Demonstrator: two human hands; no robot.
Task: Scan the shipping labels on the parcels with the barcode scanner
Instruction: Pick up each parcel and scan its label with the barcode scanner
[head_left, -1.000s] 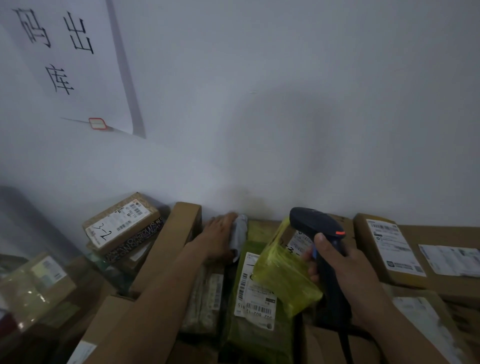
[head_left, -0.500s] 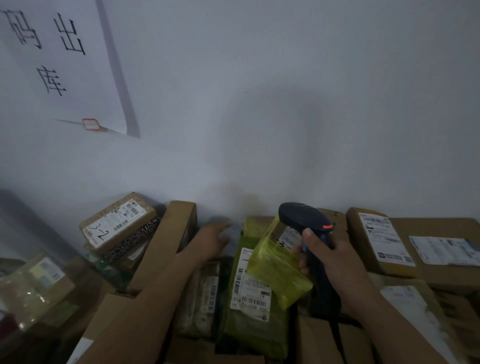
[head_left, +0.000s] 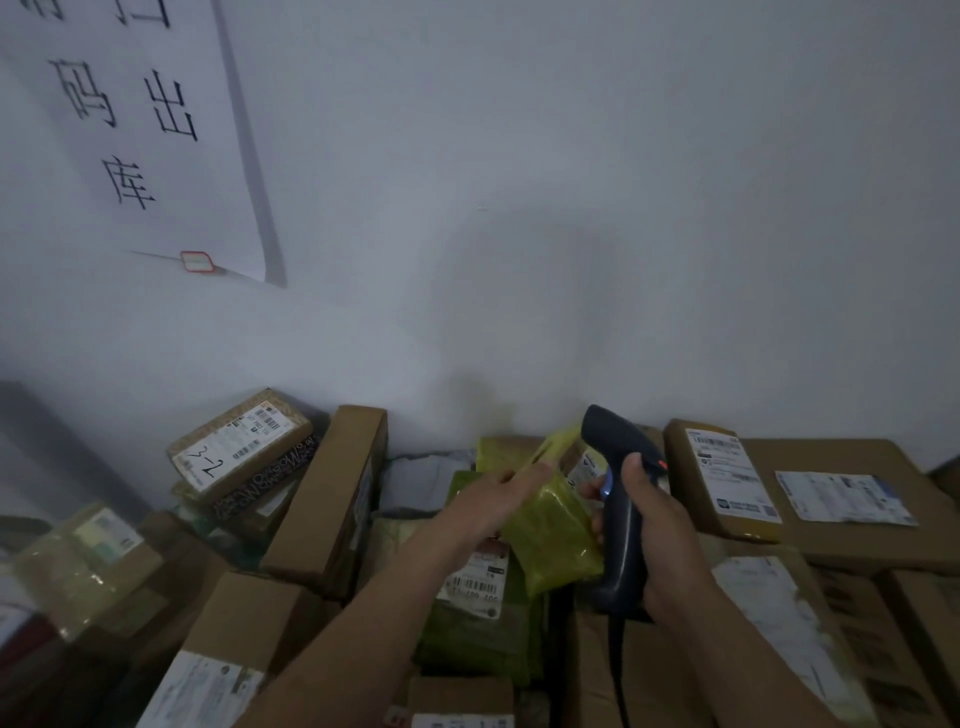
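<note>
Barcode scanner (head_left: 618, 519): dark pistol-grip unit, upright, gripped at the handle by the right hand (head_left: 657, 525), with a blue glow at the trigger. Yellow-green plastic parcel (head_left: 558, 535): tilted, just left of the scanner, with the left hand (head_left: 493, 501) touching its upper edge. Green parcel (head_left: 467, 629): lies beneath, white barcode label (head_left: 475, 579) facing up. Cardboard box (head_left: 722, 483): right of the scanner, label on top.

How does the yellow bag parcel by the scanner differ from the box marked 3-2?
The yellow bag parcel is soft, glossy plastic; the box marked 3-2 is stiff brown cardboard. The bag is tilted up with the left hand touching it; the box lies flat, untouched. The box's label faces up; the bag shows none here.
</note>
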